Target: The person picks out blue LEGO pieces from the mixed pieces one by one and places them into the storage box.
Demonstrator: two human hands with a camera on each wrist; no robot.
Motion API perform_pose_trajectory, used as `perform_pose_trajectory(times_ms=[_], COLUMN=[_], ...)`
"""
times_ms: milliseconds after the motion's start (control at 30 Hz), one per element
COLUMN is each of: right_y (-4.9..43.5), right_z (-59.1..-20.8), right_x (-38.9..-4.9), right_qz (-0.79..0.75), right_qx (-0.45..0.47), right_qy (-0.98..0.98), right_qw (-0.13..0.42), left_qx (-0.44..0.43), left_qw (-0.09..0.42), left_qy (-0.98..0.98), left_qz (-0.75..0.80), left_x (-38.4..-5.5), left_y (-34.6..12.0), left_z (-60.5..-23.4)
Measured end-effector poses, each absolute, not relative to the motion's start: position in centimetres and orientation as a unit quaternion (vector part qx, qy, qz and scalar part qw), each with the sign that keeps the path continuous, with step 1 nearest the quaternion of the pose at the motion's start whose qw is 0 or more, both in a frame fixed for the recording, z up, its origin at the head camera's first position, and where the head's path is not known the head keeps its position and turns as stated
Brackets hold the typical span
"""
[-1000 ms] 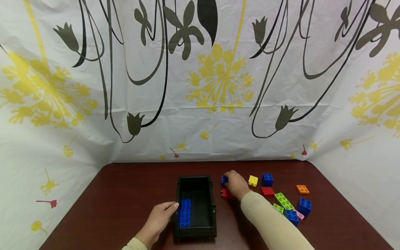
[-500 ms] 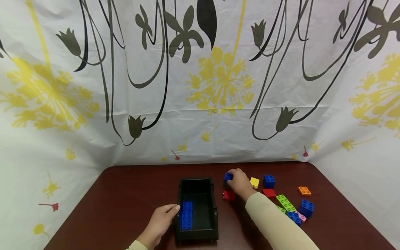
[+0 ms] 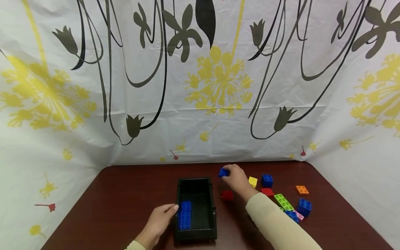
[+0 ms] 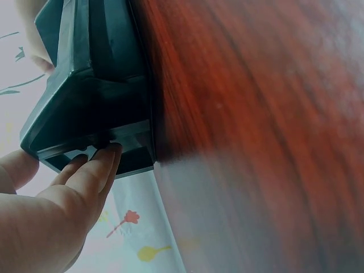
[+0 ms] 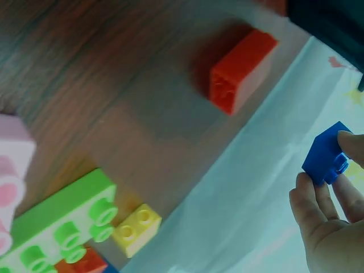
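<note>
My right hand (image 3: pixel 236 178) pinches a blue toy building brick (image 3: pixel 223 172) between thumb and fingers, and in the right wrist view this brick (image 5: pixel 325 153) is raised off the table, studs sideways. A black plastic bin (image 3: pixel 214 217) stands left of that hand, two blue bricks (image 3: pixel 185 219) lying along its left inner wall. With my left hand (image 3: pixel 159 220) I grip the bin's left side: thumb at the rim, fingers under the lip, as the left wrist view shows. A red brick (image 3: pixel 227 195) lies on the table between the bin and my right forearm.
On the right of the dark red table (image 3: pixel 134 187) lie a yellow brick (image 3: pixel 252 182), a blue one (image 3: pixel 267 180), a flat red one (image 3: pixel 267 192), a long green one (image 3: pixel 283 202), an orange one (image 3: pixel 302 190) and several others. A patterned white cloth (image 3: pixel 187 146) hangs around the table.
My right hand has lifted the blue brick up and away from beside the red brick. The left hand keeps its hold on the bin, which stays in place.
</note>
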State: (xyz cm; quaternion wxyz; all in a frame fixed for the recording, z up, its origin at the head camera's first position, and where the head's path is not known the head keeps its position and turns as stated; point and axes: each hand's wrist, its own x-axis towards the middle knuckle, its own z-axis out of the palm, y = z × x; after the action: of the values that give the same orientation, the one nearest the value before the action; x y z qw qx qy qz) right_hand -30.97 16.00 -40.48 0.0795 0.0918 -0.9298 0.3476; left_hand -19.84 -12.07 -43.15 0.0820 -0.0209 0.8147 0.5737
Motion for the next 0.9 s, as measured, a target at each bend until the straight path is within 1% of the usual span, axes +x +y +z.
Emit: perform_pose_trajectory(times_ms=[467, 900], right_y=[13.5, 11.8], right_z=[-38.0, -37.3], right_x=[-28.2, -26.4], right_qz=[0.367, 0.356], right_qx=[0.121, 0.158], right_qy=[-0.916, -0.912], right_qw=[0.106, 0.13], left_qx=[-0.021, -0.028], left_qw=[0.081, 0.084], left_qy=[0.813, 0.816], left_qz=[0.576, 0.571], left_x=[-19.7, -19.6], left_y=[-12.2, -12.0], left_z=[-43.1, -42.9])
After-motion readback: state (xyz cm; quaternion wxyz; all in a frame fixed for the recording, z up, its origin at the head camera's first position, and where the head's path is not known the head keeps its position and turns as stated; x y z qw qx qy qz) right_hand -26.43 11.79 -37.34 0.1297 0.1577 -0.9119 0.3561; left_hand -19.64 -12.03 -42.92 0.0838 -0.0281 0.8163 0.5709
